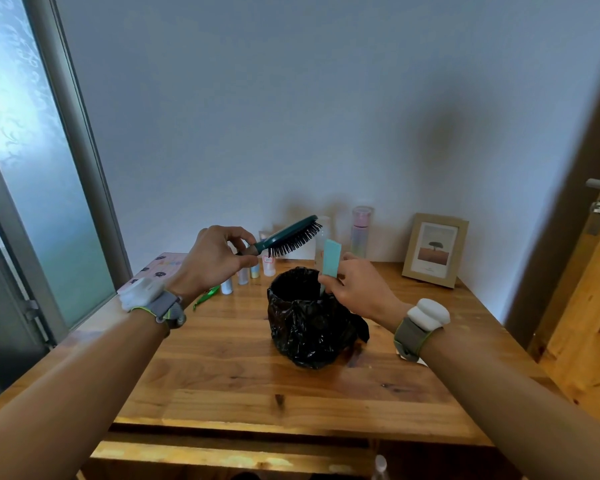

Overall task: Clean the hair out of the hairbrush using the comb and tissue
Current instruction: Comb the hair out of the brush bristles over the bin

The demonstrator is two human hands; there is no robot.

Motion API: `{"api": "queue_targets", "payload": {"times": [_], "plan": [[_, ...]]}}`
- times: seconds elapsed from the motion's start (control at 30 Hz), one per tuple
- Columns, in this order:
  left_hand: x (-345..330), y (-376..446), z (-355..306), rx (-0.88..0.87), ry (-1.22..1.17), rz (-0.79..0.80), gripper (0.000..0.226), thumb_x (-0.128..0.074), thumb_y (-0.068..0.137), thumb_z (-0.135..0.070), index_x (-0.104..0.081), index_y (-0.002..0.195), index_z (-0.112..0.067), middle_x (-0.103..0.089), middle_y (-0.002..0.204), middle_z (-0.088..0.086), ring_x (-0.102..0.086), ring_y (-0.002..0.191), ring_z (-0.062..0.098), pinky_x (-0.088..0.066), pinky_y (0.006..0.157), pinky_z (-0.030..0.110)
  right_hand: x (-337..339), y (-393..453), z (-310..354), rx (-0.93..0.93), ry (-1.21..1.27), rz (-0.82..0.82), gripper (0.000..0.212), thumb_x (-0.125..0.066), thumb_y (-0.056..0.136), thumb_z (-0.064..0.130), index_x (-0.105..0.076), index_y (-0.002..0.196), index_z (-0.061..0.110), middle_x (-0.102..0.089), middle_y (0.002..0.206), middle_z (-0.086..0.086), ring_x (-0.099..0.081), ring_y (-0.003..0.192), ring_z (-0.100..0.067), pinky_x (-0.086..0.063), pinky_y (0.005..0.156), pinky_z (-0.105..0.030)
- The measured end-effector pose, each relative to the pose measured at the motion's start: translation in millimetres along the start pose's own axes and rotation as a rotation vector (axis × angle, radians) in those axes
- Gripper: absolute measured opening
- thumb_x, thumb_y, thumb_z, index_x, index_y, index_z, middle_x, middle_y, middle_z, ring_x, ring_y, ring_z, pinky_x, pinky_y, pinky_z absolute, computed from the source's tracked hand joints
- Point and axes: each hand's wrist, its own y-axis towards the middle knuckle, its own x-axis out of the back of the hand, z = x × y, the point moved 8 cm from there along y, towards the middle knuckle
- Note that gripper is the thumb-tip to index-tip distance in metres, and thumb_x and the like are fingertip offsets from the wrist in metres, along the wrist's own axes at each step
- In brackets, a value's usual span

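Two bare forearms reach in from the near edge of the wooden table (222,368), each wearing a grey strap with a white device at the wrist. The left hand (212,259) pinches the handle of the dark green hairbrush (291,235) between thumb and fingers, so its grip is closed on the handle. The hairbrush is held in the air, tilted, with its black bristles pointing down and to the right, above the far-left rim of the bin.

The right hand (357,289) holds the light teal comb (330,258) upright, fingers and thumb curled round its lower part, so that grip is grasping the comb. The comb stands just beside the bristles but apart from them, over the bin's opening. Whether hair sits in the bristles is too small to tell.

The bin (309,320), lined with a crinkled black bag, stands on the middle of the table, below both hands.

Along the far edge, small bottles (253,271) stand in a row behind the left hand, and a taller pink-capped clear bottle (361,230) stands against the wall. A green clip-like item (207,296) lies near the left edge. A framed picture (434,249) of a tree leans at the far-right corner. No tissue can be made out with certainty.
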Motion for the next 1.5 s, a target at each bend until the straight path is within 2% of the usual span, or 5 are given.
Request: {"api": "queue_targets", "payload": {"times": [0.27,0.67,1.07,1.33,1.5], "plan": [[-6,1,2,0.006,0.016,0.003,0.021,-0.084,0.069,-0.015,-0.074,0.083,-0.026,-0.071,0.072,-0.009,-0.057,0.054,0.002,-0.043,0.065,0.025,78,-12,37,0.129,0.443,-0.687,0.028,-0.047,0.099,0.028,-0.062,0.086,0.008,-0.061,0.073,-0.004,-0.058,0.064,-0.025,-0.046,0.058,-0.044],[-3,-3,-8,-0.019,0.008,-0.003,0.022,-0.082,0.069,-0.017,-0.074,0.084,-0.031,-0.071,0.077,-0.006,-0.061,0.065,0.006,-0.049,0.07,0.028,34,12,35,0.039,0.356,-0.402,0.024,-0.059,0.097,0.032,-0.074,0.098,0.014,-0.072,0.082,0.003,-0.065,0.077,-0.011,-0.056,0.067,-0.036],[6,-2,-1,-0.028,0.034,-0.039,0.02,-0.083,0.067,-0.022,-0.072,0.08,-0.034,-0.07,0.072,-0.013,-0.062,0.065,0.005,-0.047,0.066,0.026,4,7,-4,-0.113,0.179,-0.133,0.04,-0.059,0.095,0.038,-0.068,0.08,0.003,-0.07,0.08,-0.012,-0.067,0.08,-0.028,-0.056,0.068,-0.049],[5,0,3,0.0,0.034,-0.047,0.02,-0.082,0.068,-0.022,-0.072,0.081,-0.033,-0.069,0.072,-0.012,-0.062,0.066,0.007,-0.048,0.066,0.027,46,3,6,-0.16,0.463,-0.488,0.036,-0.051,0.097,0.037,-0.063,0.09,0.003,-0.065,0.08,-0.018,-0.066,0.072,-0.029,-0.054,0.063,-0.055],[1,-1,2,0.006,0.028,-0.032,0.021,-0.083,0.068,-0.021,-0.072,0.081,-0.033,-0.071,0.073,-0.009,-0.06,0.06,0.004,-0.048,0.064,0.026,74,2,34,-0.029,0.63,-0.699,0.014,-0.047,0.096,0.037,-0.057,0.086,0.037,-0.062,0.066,0.008,-0.063,0.064,-0.01,-0.057,0.067,-0.029]]}}
